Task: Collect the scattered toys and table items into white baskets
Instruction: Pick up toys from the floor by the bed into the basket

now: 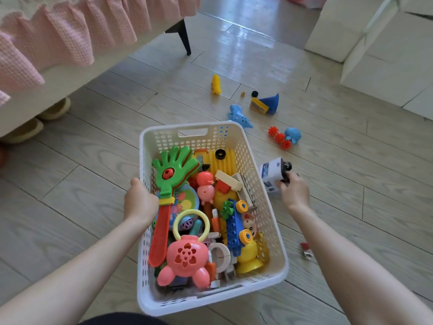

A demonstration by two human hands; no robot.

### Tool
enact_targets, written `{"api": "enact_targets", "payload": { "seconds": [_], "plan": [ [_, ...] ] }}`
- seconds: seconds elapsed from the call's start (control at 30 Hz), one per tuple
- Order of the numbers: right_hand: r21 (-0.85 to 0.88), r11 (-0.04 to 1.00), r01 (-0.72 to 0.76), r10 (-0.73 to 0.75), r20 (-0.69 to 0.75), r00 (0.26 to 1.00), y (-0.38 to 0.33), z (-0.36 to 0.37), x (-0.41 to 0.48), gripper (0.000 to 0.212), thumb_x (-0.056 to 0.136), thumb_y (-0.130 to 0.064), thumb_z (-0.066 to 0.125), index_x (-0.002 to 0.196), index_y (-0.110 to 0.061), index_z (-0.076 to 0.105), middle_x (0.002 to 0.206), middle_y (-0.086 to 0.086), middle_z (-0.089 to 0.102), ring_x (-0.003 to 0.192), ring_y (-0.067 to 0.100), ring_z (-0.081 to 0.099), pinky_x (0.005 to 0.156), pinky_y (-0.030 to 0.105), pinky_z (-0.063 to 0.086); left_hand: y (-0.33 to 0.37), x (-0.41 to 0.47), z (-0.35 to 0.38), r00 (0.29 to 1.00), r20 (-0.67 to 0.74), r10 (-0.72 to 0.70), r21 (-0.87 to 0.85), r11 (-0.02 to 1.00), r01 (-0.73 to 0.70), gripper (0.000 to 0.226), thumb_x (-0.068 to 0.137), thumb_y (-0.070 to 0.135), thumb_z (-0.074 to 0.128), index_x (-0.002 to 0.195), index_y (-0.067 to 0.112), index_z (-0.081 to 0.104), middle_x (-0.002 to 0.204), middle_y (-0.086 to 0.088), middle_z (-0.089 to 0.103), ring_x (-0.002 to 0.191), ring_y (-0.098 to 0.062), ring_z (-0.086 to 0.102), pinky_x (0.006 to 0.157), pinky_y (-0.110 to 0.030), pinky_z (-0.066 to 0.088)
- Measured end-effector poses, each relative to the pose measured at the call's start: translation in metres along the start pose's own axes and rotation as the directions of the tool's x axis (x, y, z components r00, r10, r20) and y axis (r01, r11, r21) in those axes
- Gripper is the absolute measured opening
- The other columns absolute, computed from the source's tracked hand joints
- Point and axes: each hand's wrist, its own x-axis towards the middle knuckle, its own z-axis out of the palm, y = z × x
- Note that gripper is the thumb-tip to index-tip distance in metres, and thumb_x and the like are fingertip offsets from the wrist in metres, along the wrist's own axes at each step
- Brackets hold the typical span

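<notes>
My left grip is curled over the left rim of the white basket. The basket sits between both grips, filled with toys. My right grip pinches a white toy vehicle just outside the basket's right wall. Beyond that grip, a blue dinosaur, red gears and a blue octopus lie loose on the floor.

Both bare forearms reach forward and down. Left hand curls over the basket rim (thumb outside), while right hand pinches the white toy, fingers curled round it.
</notes>
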Motion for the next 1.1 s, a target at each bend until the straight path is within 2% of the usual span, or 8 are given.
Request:
{"api": "enact_targets", "payload": {
  "seconds": [0.27, 0.4, 0.53, 0.63, 0.73, 0.9, 1.0, 1.1],
  "plan": [
    [0.36, 0.927, 0.102, -0.022, -0.221, 0.975, -0.036, -0.024, -0.025, 0.015, 0.088, -0.016, 0.059, 0.094, -0.005, 0.068, 0.087, 0.011, 0.068, 0.077, 0.023, 0.057, 0.067, 0.027, 0.038, 0.003, -0.003, -0.006, 1.0, 0.021, -0.014, -0.027, 1.0, 0.014, 0.025, 0.082, -0.009, 0.048, 0.106, -0.009, 0.042, 0.114, -0.036, 0.052, 0.105, -0.048, 0.05, 0.081, -0.046, 0.042],
    [0.372, 0.884, 0.284, -0.14, -0.37, 0.918, -0.067, -0.047, -0.039, 0.021, 0.089, -0.017, 0.06, 0.106, -0.008, 0.067, 0.087, 0.001, 0.063, 0.077, 0.013, 0.055, 0.06, 0.001, 0.036, 0.003, -0.004, -0.007, 0.999, 0.041, -0.021, -0.047, 0.999, 0.023, 0.026, 0.082, -0.01, 0.046, 0.108, -0.009, 0.042, 0.114, -0.036, 0.052, 0.105, -0.048, 0.05, 0.08, -0.046, 0.042],
    [0.46, 0.756, 0.467, -0.3, -0.39, 0.87, -0.106, -0.06, -0.056, 0.022, 0.089, -0.019, 0.059, 0.11, -0.016, 0.064, 0.081, -0.003, 0.06, 0.075, 0.013, 0.054, 0.067, 0.021, 0.046, 0.002, -0.005, -0.008, 0.997, 0.068, -0.021, -0.077, 0.997, 0.026, 0.024, 0.083, -0.009, 0.043, 0.107, -0.007, 0.042, 0.113, -0.033, 0.053, 0.103, -0.045, 0.052, 0.078, -0.044, 0.043],
    [0.567, 0.692, 0.447, -0.33, -0.302, 0.894, -0.136, -0.05, -0.063, 0.01, 0.093, -0.025, 0.053, 0.089, -0.026, 0.062, 0.076, -0.009, 0.06, 0.068, 0.005, 0.057, 0.059, 0.018, 0.047, 0.0, -0.002, -0.009, 0.997, 0.076, -0.03, -0.084, 0.996, 0.036, 0.025, 0.084, -0.007, 0.043, 0.109, -0.007, 0.042, 0.115, -0.031, 0.054, 0.104, -0.045, 0.052, 0.081, -0.046, 0.045],
    [0.75, 0.661, 0.016, -0.172, 0.132, 0.976, -0.149, -0.032, -0.056, 0.021, 0.096, -0.025, 0.046, 0.079, -0.018, 0.057, 0.072, 0.0, 0.058, 0.056, 0.01, 0.058, 0.042, 0.019, 0.045, 0.0, -0.002, -0.008, 0.996, 0.087, -0.032, -0.082, 0.996, 0.039, 0.024, 0.084, -0.006, 0.042, 0.108, -0.004, 0.04, 0.113, -0.029, 0.054, 0.102, -0.043, 0.053, 0.081, -0.048, 0.047],
    [0.536, 0.738, -0.411, 0.087, 0.528, 0.845, -0.138, -0.001, -0.045, 0.017, 0.094, -0.021, 0.045, 0.09, -0.009, 0.056, 0.07, 0.007, 0.054, 0.044, 0.015, 0.053, 0.032, 0.016, 0.037, -0.002, 0.0, -0.006, 0.996, 0.078, -0.034, -0.063, 0.997, 0.039, 0.021, 0.085, -0.006, 0.039, 0.105, -0.001, 0.039, 0.109, -0.028, 0.054, 0.097, -0.042, 0.054, 0.076, -0.046, 0.045],
    [0.482, 0.794, -0.37, 0.111, 0.483, 0.869, -0.133, 0.004, -0.045, 0.024, 0.095, -0.027, 0.041, 0.086, -0.009, 0.055, 0.072, 0.007, 0.057, 0.045, 0.016, 0.06, 0.036, 0.022, 0.045, -0.001, 0.001, -0.005, 0.996, 0.081, -0.022, -0.066, 0.997, 0.027, 0.018, 0.084, -0.004, 0.042, 0.101, 0.003, 0.038, 0.108, -0.026, 0.055, 0.097, -0.041, 0.054, 0.076, -0.045, 0.046],
    [0.222, 0.975, -0.017, -0.037, 0.236, 0.971, -0.13, 0.006, -0.046, 0.03, 0.096, -0.032, 0.039, 0.078, -0.012, 0.051, 0.081, 0.009, 0.06, 0.077, 0.03, 0.062, 0.062, 0.039, 0.05, -0.003, 0.001, -0.005, 0.997, 0.073, -0.017, -0.081, 0.996, 0.022, 0.018, 0.084, -0.004, 0.042, 0.095, 0.007, 0.036, 0.108, -0.024, 0.055, 0.097, -0.04, 0.054, 0.075, -0.042, 0.045]
  ]
}}
